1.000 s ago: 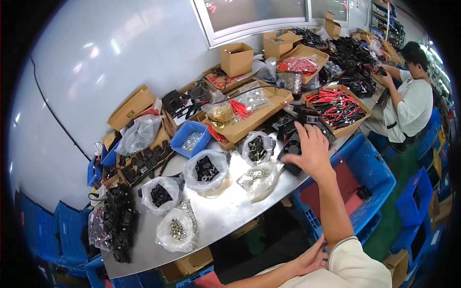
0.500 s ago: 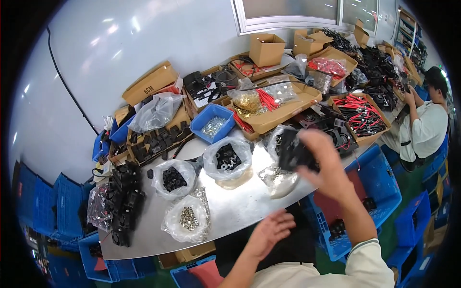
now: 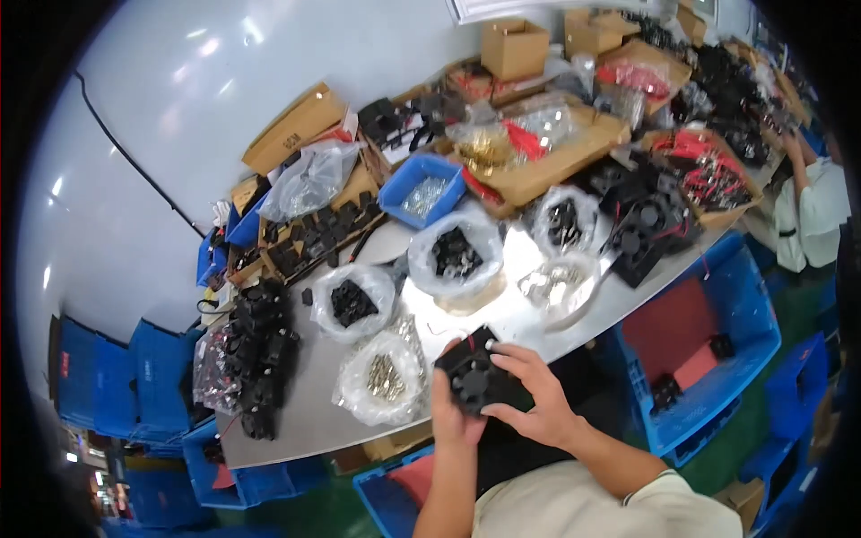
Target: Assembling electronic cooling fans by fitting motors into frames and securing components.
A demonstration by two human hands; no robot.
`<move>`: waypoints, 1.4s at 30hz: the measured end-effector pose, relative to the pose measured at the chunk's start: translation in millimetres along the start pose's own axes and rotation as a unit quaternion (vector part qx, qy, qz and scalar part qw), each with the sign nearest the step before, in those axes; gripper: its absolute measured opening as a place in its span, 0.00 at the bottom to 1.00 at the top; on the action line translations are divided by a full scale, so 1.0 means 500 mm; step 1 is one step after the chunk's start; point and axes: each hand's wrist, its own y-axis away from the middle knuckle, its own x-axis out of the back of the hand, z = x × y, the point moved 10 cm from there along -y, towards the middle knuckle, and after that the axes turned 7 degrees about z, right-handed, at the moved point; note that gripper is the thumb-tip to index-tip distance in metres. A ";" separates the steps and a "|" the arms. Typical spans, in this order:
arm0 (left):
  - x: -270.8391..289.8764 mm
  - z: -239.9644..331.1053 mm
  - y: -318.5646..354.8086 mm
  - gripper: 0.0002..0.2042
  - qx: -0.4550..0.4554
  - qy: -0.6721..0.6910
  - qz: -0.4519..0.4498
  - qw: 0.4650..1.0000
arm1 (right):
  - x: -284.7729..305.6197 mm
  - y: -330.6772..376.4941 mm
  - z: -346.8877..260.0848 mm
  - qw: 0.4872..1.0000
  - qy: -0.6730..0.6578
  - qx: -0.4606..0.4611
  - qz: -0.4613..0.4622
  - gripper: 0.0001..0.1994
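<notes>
fan: small black square fan point(image 3: 473, 377), held in both hands just off the near edge of the table point(image 3: 296, 412), tilted so its round face is toward the person, prob. for a look at it
left hand: left hand point(image 3: 451, 414) under the fan's lower left corner, fingers closed on that edge, thumb up along the side; seems to carry the weight
right hand: right hand point(image 3: 529, 399) on the fan's right side, fingers curled over the top right corner, thumb at the lower edge, pinching the frame; grip from 2 sides keeps it steady
wires: thin red lead at the fan's top corner, too small to be sure
screw bag: clear bag of silver screws point(image 3: 384, 377), just left of the fan, mouth open, likely for easy reach
parts bags: bag of black parts point(image 3: 352, 303) up-left of the fan; another bag point(image 3: 453, 255) straight beyond it
fan pile: heap of black fans point(image 3: 647, 220), up-right of the fan
blue bin: blue bin point(image 3: 708, 350), right of the fan, below table level
co-worker: person in a white shirt point(image 3: 812, 211), far right of the fan, well apart
</notes>
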 end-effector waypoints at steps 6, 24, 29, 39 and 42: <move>0.009 0.019 -0.006 0.25 0.027 -0.195 0.093 0.976 | 0.126 -0.198 0.047 0.964 0.246 0.097 0.010 0.11; -0.119 0.136 0.018 0.25 -0.317 -0.645 0.029 0.694 | 0.233 -0.327 0.137 0.978 0.206 0.002 0.020 0.09; -0.097 0.088 0.005 0.22 -0.128 -0.319 -0.018 0.939 | 0.092 -0.147 0.126 0.947 -0.203 -0.248 -0.005 0.13; -0.072 0.093 0.022 0.08 -0.148 -0.400 -0.014 0.904 | -0.014 -0.057 0.073 0.983 -0.078 -0.132 -0.102 0.12; -0.066 0.095 0.023 0.08 -0.146 -0.391 -0.004 0.909 | -0.020 -0.057 0.072 0.978 -0.024 -0.123 -0.165 0.13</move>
